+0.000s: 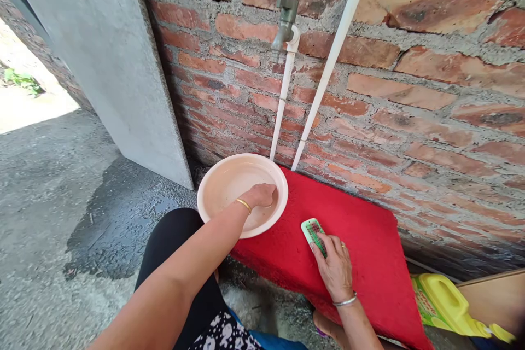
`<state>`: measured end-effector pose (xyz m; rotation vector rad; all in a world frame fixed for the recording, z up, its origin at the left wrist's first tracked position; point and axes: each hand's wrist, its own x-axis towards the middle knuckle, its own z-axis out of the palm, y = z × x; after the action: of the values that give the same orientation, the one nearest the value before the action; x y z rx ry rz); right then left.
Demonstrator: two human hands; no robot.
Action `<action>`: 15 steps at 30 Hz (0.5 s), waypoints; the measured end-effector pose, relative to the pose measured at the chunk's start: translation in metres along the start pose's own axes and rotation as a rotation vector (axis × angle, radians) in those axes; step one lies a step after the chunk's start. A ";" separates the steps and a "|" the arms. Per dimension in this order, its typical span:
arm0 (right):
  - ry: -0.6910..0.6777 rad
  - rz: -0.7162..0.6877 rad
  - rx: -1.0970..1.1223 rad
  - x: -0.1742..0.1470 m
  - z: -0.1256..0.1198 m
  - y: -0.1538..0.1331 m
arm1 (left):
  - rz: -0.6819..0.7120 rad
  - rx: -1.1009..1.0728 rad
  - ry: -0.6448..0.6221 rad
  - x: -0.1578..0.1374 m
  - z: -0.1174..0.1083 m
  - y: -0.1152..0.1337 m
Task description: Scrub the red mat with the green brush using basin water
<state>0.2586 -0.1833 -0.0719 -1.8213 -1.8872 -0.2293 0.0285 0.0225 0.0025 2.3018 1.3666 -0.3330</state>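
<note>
A pale pink basin (pixel 213 169) holding water stands against the brick wall, at the left end of a red cloth-covered surface (pixel 365 246). My left hand (pixel 261 195) reaches into it near its right wall. Its fingers curl downward, closed, and whatever they may hold is hidden. On the red cloth, a scrub brush (pixel 310 226) with a pale green body lies bristles up. My right hand (pixel 334 262) rests on the near end of the brush, thumb on one side and fingers on the other.
A tap (pixel 284 27) on a white pipe sticks out above the basin. Another white pipe (pixel 328 76) runs down the wall. A grey slab (pixel 110 65) leans at left beside wet concrete (pixel 118 219). A yellow jug (pixel 445 303) lies at lower right.
</note>
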 end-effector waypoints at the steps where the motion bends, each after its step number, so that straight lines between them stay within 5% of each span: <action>1: -0.018 -0.018 0.017 -0.001 0.001 -0.008 | 0.000 -0.001 0.002 0.000 0.000 0.000; 7: -0.033 -0.081 0.013 0.003 0.008 -0.029 | -0.003 -0.011 -0.002 0.000 0.000 0.000; 15: 0.082 0.080 -0.167 0.004 -0.002 0.042 | -0.009 -0.016 -0.005 0.001 0.000 -0.001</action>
<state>0.2997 -0.1765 -0.0775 -1.9607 -1.7805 -0.4383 0.0283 0.0239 0.0013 2.2805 1.3727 -0.3292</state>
